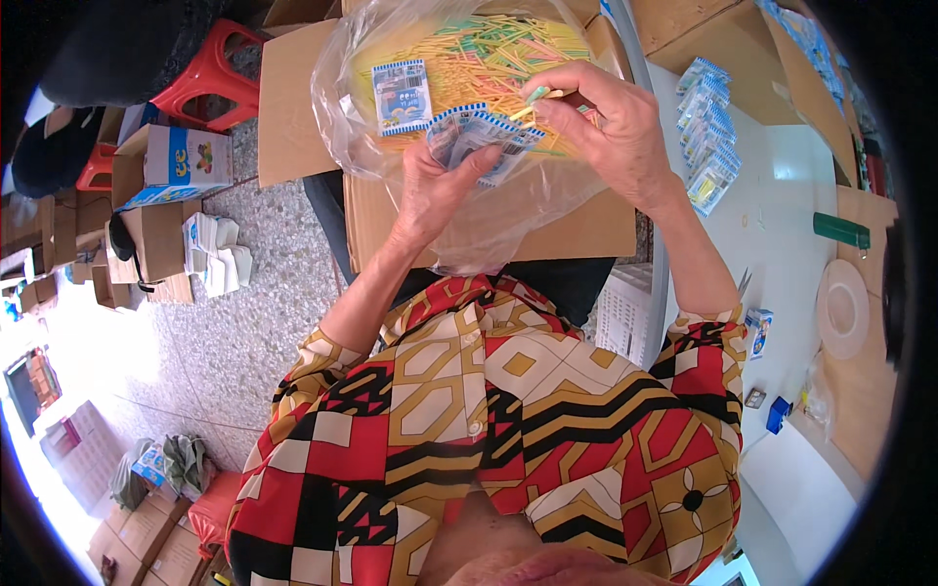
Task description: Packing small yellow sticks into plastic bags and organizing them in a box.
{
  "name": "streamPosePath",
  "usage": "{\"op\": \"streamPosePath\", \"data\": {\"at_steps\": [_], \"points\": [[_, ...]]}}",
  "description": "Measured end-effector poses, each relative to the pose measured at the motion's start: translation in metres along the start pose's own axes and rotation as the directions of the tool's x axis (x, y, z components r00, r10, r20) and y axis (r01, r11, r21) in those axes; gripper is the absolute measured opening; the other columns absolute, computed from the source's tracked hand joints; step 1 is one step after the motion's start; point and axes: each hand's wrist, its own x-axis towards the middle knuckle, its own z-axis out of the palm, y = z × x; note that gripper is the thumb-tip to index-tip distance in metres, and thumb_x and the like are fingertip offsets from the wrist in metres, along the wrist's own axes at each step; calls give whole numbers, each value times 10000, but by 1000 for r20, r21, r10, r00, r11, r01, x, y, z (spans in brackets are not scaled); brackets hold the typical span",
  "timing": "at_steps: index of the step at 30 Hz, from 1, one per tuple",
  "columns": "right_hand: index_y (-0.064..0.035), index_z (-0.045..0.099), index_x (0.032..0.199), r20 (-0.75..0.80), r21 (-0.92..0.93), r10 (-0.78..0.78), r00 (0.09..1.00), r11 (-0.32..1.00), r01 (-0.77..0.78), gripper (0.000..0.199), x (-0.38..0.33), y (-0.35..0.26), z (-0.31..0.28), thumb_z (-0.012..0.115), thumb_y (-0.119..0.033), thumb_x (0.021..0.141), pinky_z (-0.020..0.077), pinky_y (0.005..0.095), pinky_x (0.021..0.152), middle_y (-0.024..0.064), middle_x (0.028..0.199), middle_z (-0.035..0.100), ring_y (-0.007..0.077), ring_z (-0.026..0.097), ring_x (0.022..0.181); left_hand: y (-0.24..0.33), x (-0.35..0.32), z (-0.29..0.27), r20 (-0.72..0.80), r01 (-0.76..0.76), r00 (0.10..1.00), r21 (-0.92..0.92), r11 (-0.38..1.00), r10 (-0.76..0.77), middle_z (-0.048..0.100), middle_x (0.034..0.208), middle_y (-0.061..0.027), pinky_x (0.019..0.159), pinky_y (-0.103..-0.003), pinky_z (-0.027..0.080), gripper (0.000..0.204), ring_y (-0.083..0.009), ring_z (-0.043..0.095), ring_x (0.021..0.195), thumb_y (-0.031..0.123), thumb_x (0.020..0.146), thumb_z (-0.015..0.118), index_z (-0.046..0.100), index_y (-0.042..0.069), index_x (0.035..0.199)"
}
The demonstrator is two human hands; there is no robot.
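Note:
My left hand (430, 190) is closed on a small fan of blue-and-white plastic packets (493, 132), thumb lying across their front. To the right, my right hand (630, 137) pinches a few short, thin coloured sticks (540, 96) beside the packets' upper edge. Below both hands is a heap of loose yellow, green and pink sticks (489, 54), in a clear plastic bag (337, 107) that lines an open cardboard box (293, 98). Another blue-and-white packet (402, 96) lies flat on the heap, left of my hands. What the sticks are made of, I cannot tell.
Along the white table (762, 225) on the right runs an overlapping row of filled packets (708, 137), near another open carton (723, 49). A green cylindrical object (840, 231) lies farther right. Red stools (210, 78) and cartons (156, 234) stand on the floor at left.

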Motion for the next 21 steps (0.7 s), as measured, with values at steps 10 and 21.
{"op": "streamPosePath", "data": {"at_steps": [10,21], "points": [[-18,629,931,138,120,161,977,977,-178,132,-3,-7,4,618,-9,800,470,190,618,12,827,634,52,567,696,0,2,5,25,29,999,10,1000,-29,639,908,11,724,-221,470,207,-52,553,803,75,812,650,624,25,1011],[-33,635,943,177,361,336,925,853,-378,127,-10,11,8,611,-49,819,457,185,693,-3,878,643,29,551,744,2,3,9,25,44,999,-35,998,-43,641,905,-1,732,-239,480,223,-64,566,804,90,810,657,617,29,1020]]}}
